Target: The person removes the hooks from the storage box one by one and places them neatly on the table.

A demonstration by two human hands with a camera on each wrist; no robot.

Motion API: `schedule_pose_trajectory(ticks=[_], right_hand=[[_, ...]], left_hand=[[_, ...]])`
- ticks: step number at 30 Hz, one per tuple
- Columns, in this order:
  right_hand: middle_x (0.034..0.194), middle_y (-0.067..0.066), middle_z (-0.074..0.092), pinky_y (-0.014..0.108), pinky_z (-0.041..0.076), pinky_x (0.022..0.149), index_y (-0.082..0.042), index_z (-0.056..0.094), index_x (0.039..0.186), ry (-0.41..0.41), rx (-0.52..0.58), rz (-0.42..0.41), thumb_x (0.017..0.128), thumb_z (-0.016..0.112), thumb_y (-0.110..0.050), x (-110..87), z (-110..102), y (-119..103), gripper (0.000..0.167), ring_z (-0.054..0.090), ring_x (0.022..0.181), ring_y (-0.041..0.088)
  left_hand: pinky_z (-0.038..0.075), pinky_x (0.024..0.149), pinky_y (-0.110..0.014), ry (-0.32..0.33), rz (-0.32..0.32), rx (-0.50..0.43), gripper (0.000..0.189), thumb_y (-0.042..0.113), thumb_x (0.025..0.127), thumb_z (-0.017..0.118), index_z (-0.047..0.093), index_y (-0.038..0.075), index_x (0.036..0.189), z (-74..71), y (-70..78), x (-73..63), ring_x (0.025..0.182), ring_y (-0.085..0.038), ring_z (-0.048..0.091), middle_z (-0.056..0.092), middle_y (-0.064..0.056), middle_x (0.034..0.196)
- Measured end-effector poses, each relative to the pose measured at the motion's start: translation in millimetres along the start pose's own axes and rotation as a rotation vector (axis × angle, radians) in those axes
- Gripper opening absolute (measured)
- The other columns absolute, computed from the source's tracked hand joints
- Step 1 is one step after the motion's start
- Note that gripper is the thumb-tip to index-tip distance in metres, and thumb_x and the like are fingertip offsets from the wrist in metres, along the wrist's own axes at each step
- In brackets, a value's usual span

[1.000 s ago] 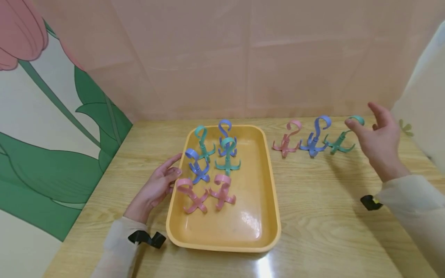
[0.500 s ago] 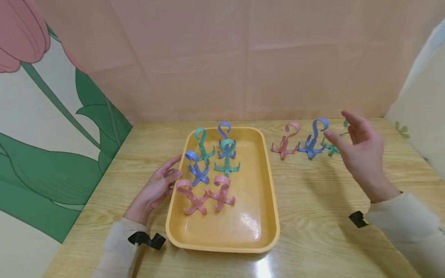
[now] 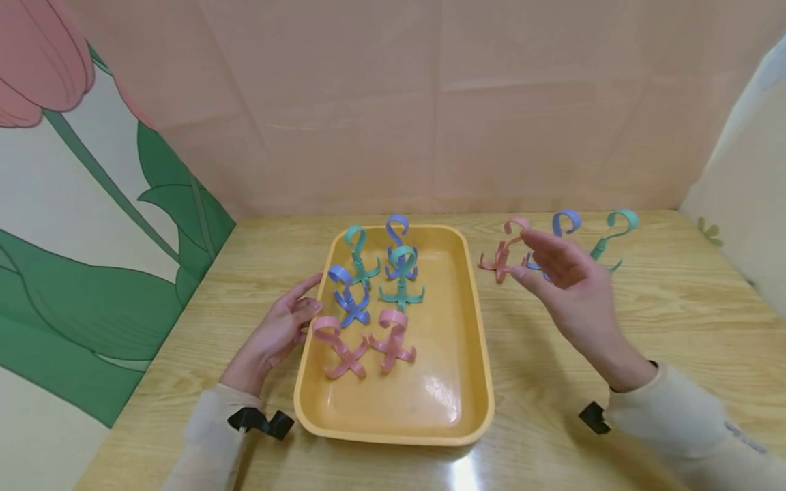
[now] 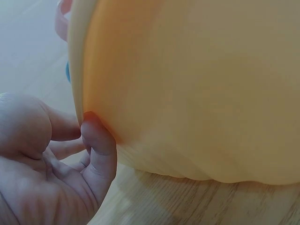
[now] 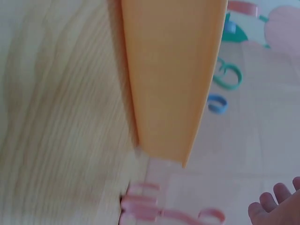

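My left hand (image 3: 276, 334) holds the left rim of a yellow tray (image 3: 451, 320); in the left wrist view its thumb and finger (image 4: 101, 136) pinch that edge. Over the table, right of the tray, my right hand (image 3: 577, 293) reaches with relaxed, spread fingers and nothing in them. Its fingertips are right by a pink four-clawed plastic hook (image 3: 501, 260), standing on its claws. Behind this hand are a blue hook (image 3: 555, 224), partly hidden, and a green hook (image 3: 599, 248). The right wrist view shows the pink hook again, apart from the fingertips (image 5: 268, 201).
Inside the tray, along its left half, stand several like hooks: green (image 3: 402, 286), blue (image 3: 353, 307) and pink (image 3: 393, 344). A pink sheet (image 3: 430, 123) rises behind the wooden table (image 3: 540, 423). A flower-patterned panel (image 3: 92, 259) borders the left side.
My right hand has moved left from the green hook, past the blue one, to the pink hook. My left hand and the tray have stayed in place.
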State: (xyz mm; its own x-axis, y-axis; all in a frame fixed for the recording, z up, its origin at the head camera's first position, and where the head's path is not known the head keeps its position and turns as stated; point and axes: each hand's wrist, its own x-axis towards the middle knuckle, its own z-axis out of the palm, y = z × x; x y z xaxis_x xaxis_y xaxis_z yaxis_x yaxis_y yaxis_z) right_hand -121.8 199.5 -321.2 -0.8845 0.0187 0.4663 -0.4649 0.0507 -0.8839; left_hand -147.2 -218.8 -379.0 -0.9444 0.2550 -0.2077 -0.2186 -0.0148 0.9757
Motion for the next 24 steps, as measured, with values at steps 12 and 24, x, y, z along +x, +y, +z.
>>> schedule_pose_trajectory(ticks=[12, 24], right_hand=[[0.13, 0.015, 0.064, 0.031, 0.045, 0.104, 0.01, 0.059, 0.129, -0.142, 0.061, -0.007, 0.087, 0.07, 0.013, -12.7, 43, 3, 0.044, 0.059, 0.123, 0.024], [0.131, 0.014, 0.063, 0.038, 0.045, 0.105, 0.002, 0.061, 0.13, -0.3, 0.066, 0.053, 0.086, 0.075, 0.007, -20.0, 81, 5, 0.046, 0.058, 0.125, 0.026]], left_hand=[[0.059, 0.066, -0.029, -0.001, -0.004, 0.001, 0.058, 0.006, 0.106, 0.046, 0.027, 0.016, 0.16, -0.1, 0.2, 2.2, 0.089, -0.018, 0.066, 0.055, -0.017, 0.112], [0.058, 0.065, -0.029, 0.0, 0.002, 0.005, 0.058, 0.007, 0.106, 0.046, 0.027, 0.016, 0.16, -0.3, -2.0, 1.9, 0.086, -0.017, 0.065, 0.056, -0.016, 0.109]])
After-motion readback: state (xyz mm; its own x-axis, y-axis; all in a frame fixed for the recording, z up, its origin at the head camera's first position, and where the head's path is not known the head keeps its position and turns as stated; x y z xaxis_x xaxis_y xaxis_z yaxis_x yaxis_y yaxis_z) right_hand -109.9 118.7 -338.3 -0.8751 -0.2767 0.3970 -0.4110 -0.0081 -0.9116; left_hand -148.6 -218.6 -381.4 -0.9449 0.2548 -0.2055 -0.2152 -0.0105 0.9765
